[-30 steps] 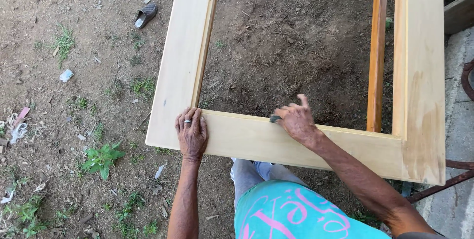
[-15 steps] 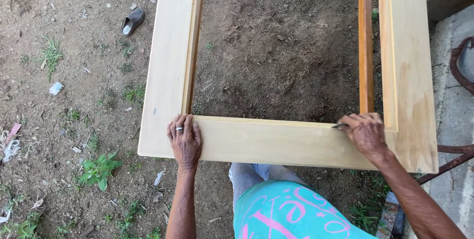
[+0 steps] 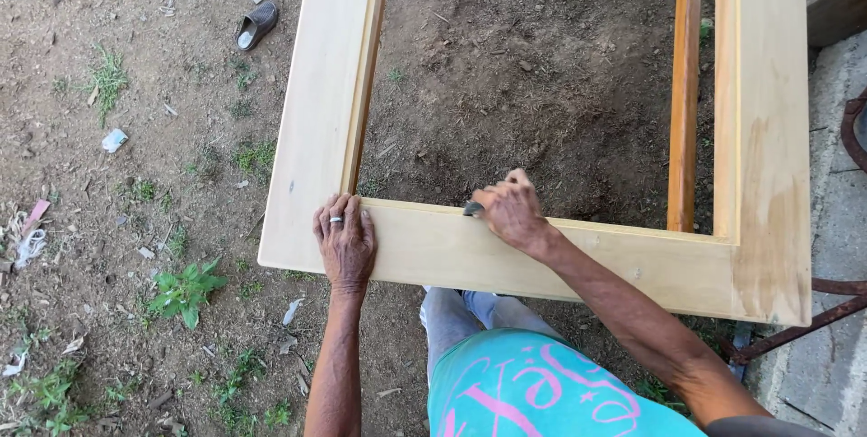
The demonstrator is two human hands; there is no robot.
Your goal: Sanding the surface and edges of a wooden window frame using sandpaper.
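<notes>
Pale wood, a large rectangular frame (image 3: 424, 247), lies flat over bare dirt, its near rail running left to right just in front of us. Our left hand (image 3: 344, 243) presses open-palmed on that rail near its left corner, holding nothing. Our right hand (image 3: 513, 211), further along the rail's inner edge, is curled around a small dark tool (image 3: 472, 209).

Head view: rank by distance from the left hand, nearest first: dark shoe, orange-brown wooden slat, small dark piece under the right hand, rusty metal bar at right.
From the left hand, flat on the frame's near rail:
1. Small dark piece, just right, at the rail's inner edge.
2. Dark shoe, up-left on the dirt.
3. Orange-brown wooden slat, right side inside the frame.
4. Rusty metal bar, far right, below the frame's corner.
</notes>
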